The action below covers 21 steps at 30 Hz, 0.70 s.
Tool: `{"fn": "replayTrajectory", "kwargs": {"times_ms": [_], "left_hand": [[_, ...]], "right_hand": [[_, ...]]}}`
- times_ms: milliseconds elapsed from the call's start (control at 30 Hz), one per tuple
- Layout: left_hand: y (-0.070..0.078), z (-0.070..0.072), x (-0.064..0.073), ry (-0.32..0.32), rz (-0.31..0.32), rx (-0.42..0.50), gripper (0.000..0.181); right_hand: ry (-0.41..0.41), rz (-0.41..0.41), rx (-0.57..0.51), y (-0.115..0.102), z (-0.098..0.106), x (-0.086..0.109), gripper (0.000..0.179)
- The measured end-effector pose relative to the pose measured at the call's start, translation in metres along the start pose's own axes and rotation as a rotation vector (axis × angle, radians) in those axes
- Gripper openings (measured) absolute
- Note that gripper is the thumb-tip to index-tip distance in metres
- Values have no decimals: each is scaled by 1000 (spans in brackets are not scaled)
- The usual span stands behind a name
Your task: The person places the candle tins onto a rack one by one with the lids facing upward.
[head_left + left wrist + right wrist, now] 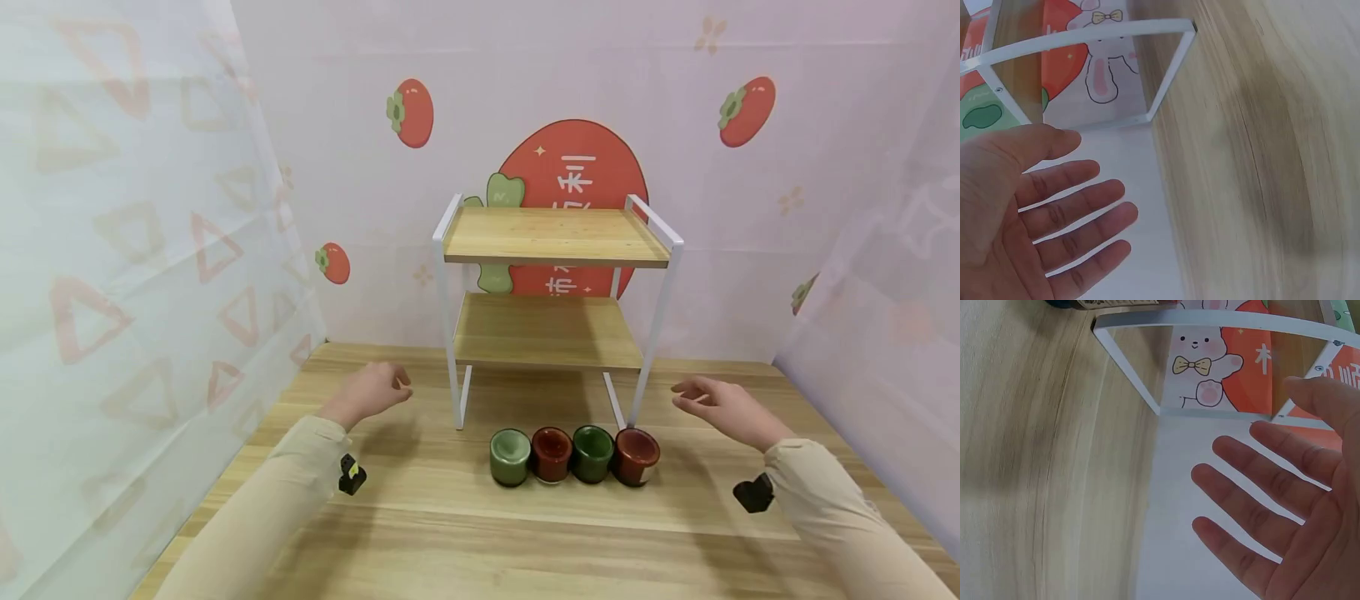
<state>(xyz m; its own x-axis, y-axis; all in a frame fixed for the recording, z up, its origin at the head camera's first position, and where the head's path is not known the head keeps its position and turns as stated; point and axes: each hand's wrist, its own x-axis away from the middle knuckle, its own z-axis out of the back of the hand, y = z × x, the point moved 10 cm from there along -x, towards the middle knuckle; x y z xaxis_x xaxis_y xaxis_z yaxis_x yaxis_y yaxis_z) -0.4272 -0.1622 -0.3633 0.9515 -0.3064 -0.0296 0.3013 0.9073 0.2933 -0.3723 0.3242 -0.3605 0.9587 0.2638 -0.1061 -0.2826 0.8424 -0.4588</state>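
Observation:
Left of a white-framed shelf with two wooden boards [555, 235], my left hand [369, 393] hovers over the table with relaxed fingers. My right hand [731, 408] is held the same way on the other side. Both wrist views show spread fingers, and neither hand holds anything. In a row by the shelf's front legs stand small glazed cups: a pale green cup [510, 471] at the left, then a red-brown cup [552, 467], a dark green cup [592, 467] and another red-brown cup [632, 471]. The right-hand cup is nearest to my right hand.
The wooden table [465, 542] runs back to a printed backdrop [360, 167] with red fruit drawings. A patterned side curtain [150, 250] hangs at the left, another pale one [885, 333] at the right. White legs [655, 333] carry the shelf.

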Motion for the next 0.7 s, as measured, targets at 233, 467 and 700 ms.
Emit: {"fn": "replayTrajectory", "kwargs": {"times_ms": [233,467,700], "left_hand": [[11,-2,-3,48,-39,175,24],[21,-8,-6,84,-64,431,22],[26,-29,-11,76,-46,816,26]], "right_hand": [[21,31,-18,-4,-2,-2,35],[21,31,-22,-7,-3,-1,34],[13,28,-27,-8,-4,0,34]]}}
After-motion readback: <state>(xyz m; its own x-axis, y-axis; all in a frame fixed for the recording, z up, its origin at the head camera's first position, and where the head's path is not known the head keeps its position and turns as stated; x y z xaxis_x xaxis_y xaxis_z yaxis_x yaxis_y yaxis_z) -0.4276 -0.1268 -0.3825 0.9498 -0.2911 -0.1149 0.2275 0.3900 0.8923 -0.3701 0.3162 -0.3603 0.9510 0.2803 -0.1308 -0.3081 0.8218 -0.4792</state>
